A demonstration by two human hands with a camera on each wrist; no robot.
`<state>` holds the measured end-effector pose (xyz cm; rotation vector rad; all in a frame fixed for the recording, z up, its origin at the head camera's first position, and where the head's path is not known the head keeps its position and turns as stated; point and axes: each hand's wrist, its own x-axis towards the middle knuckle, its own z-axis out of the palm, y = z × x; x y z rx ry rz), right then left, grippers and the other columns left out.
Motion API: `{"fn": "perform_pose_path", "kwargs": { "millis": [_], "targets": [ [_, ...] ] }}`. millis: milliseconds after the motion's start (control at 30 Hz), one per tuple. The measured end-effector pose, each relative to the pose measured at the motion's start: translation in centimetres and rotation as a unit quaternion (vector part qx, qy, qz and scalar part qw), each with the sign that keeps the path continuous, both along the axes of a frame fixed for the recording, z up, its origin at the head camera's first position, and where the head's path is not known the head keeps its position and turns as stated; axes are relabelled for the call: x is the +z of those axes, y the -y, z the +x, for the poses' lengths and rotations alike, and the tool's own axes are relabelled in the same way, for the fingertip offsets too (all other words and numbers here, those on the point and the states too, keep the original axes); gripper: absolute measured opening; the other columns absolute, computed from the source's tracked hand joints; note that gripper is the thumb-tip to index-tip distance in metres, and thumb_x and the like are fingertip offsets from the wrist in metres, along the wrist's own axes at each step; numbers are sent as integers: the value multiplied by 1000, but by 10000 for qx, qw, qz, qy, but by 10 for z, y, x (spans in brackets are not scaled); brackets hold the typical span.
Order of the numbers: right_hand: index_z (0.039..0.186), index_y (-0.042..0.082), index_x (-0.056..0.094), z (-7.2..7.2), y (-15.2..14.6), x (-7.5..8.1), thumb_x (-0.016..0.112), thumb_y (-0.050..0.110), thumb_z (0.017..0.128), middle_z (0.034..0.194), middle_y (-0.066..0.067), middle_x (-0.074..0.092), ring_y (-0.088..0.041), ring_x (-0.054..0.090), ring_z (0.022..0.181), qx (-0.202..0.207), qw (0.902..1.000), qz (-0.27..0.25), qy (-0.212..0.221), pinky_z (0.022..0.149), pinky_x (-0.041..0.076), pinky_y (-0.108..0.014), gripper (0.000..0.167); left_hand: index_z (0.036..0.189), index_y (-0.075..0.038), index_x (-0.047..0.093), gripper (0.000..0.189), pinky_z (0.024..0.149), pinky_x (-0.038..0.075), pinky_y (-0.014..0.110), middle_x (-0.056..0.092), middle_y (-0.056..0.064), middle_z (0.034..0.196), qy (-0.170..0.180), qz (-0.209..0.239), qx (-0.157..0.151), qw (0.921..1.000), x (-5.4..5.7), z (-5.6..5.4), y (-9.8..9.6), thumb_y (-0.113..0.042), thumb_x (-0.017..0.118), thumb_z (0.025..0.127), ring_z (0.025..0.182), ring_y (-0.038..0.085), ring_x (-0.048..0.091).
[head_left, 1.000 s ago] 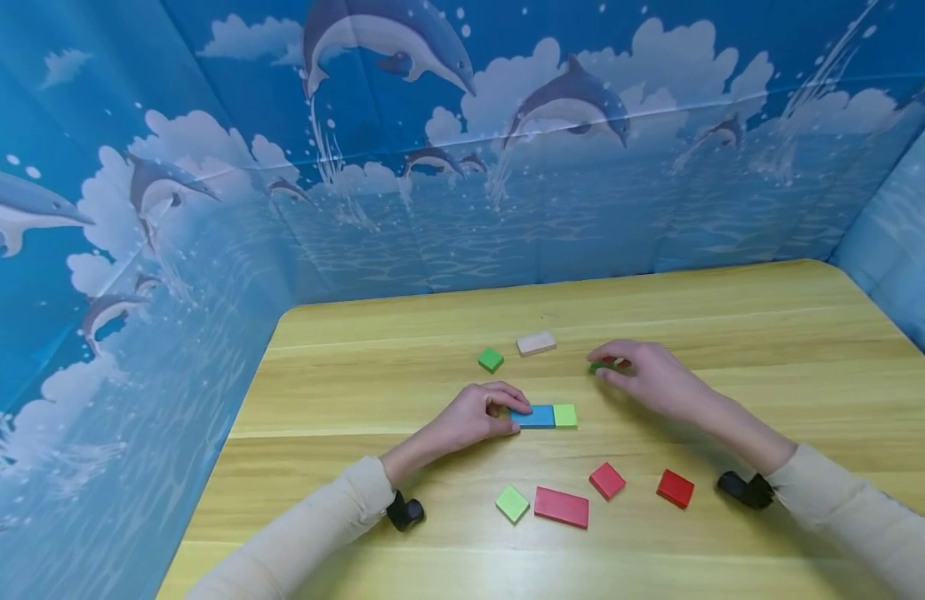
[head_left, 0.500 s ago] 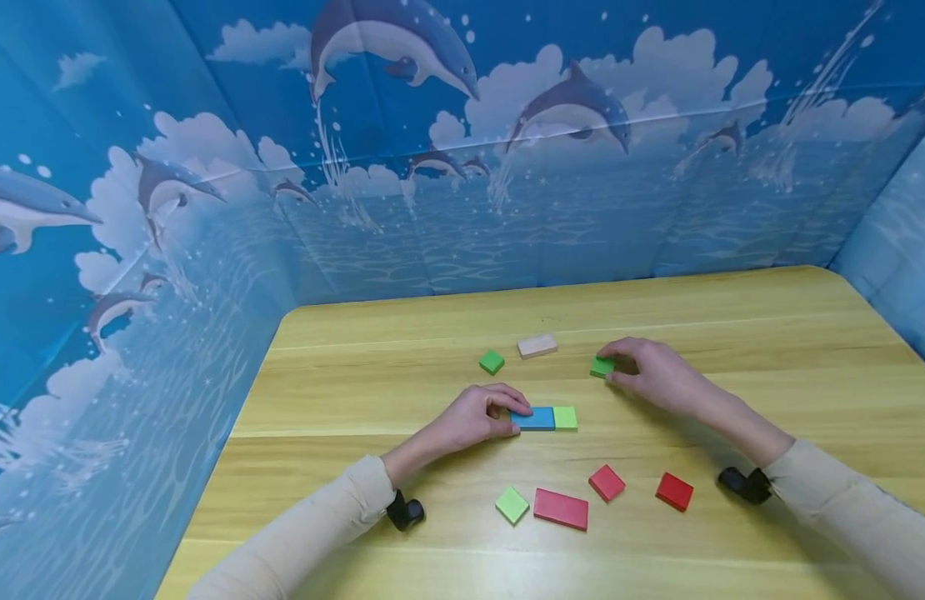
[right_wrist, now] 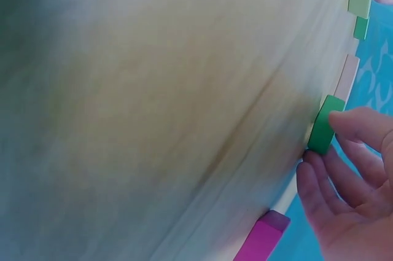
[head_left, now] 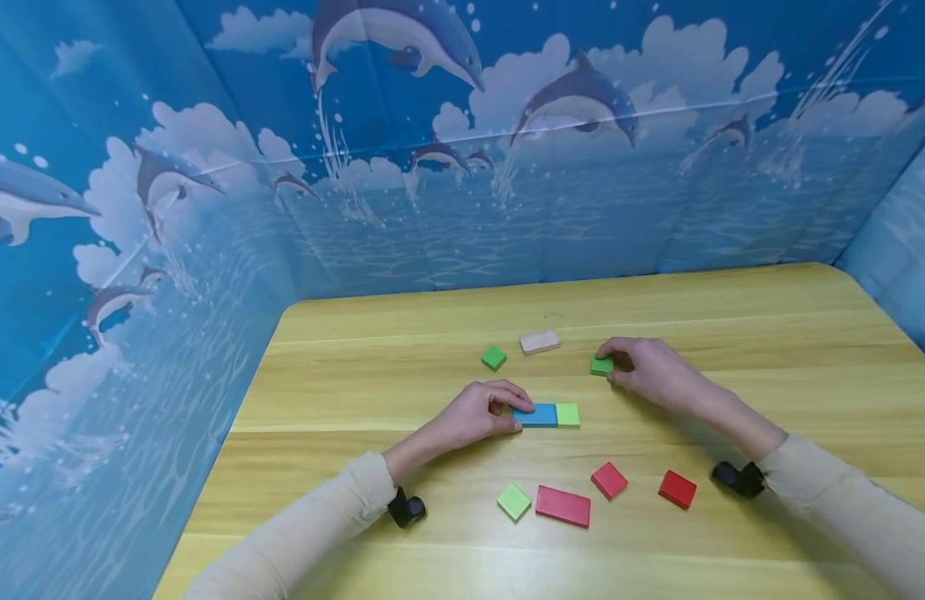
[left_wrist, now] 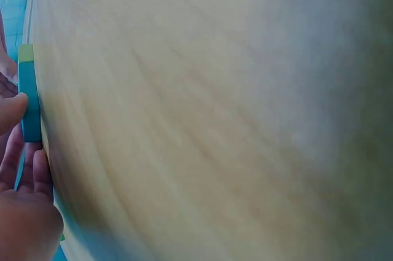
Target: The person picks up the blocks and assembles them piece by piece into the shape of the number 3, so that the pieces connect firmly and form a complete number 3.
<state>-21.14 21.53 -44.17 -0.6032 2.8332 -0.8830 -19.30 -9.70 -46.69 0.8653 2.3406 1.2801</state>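
Note:
My left hand holds the left end of a blue rectangular block that lies flat on the table. In the left wrist view, the thumb presses on that blue block. Against its right end sits a light green square block, the two in one line. Farther right and back, my right hand pinches a green square block between thumb and fingers. That green block shows tilted in the right wrist view, where I cannot tell whether it touches the table.
Behind lie another green square block and a pale wooden block. Closer to me are a light green square, a long pinkish-red block, a small pinkish-red one and a red one. A dolphin-print curtain borders the table.
My right hand has shifted slightly right and uncovered more of the green block in its fingers. The left hand stays on the blue block.

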Motion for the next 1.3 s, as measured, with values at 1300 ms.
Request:
{"fn": "perform_pose_path", "kwargs": {
  "millis": [1300],
  "targets": [
    [120,16,68,15,29,1,73,12,89,117,-1,66,-24,64,106,539,9968,-539,251,91,51,-46,31,110,-11,76,23,70,42,21,65,-10,115,-10,-69,8,10000,1,1,-1,-8,75,87,99,9,55]
  ]
}}
